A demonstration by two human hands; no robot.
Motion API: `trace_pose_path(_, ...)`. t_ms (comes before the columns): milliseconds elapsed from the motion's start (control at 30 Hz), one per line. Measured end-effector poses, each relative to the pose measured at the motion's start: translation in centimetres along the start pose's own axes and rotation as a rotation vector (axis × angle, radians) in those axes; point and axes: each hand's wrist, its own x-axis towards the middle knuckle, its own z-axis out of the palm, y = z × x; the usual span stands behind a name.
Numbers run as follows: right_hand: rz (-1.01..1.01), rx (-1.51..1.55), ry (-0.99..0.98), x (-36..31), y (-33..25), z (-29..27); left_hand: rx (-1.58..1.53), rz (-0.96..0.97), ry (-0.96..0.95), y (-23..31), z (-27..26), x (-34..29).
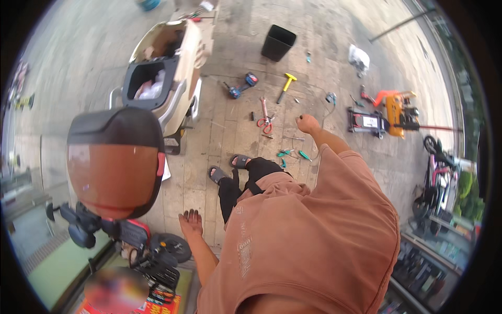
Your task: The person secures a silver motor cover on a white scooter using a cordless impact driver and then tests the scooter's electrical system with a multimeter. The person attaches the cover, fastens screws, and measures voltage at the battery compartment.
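Observation:
My left hand (191, 223) is held out low on the left, palm up and fingers spread, with nothing in it. It is apart from the rounded brown-and-black case (114, 175) beside it. Farther forward, my right hand (308, 124) hangs above the paving with its fingers curled in; whether anything is inside cannot be seen. On the ground near it lie red-handled pliers (267, 125), a wrench (264, 107), a yellow-headed hammer (287, 88) and a green-handled screwdriver (305, 155). A blue-and-black cordless power tool (241, 86) lies farther left.
A cream scooter body (180, 99) with an opened storage compartment stands at the left. A black bin (277, 43) is ahead. To the right are a floor jack (367, 121), an orange machine (401, 114) and a white bag (358, 56). Bicycles stand at the far right.

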Motion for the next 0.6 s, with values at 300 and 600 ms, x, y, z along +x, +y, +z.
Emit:
trace_pose_path(300,0.628,0.602,0.111,-21.3,13.1,12.8,1.280,0.095,0.010,3.9,9.3,8.4)
trace_pose_path(600,1.004,1.072,0.324,-32.0,10.2,22.1,1.636,0.119,-0.631,-8.0,37.5,7.1)
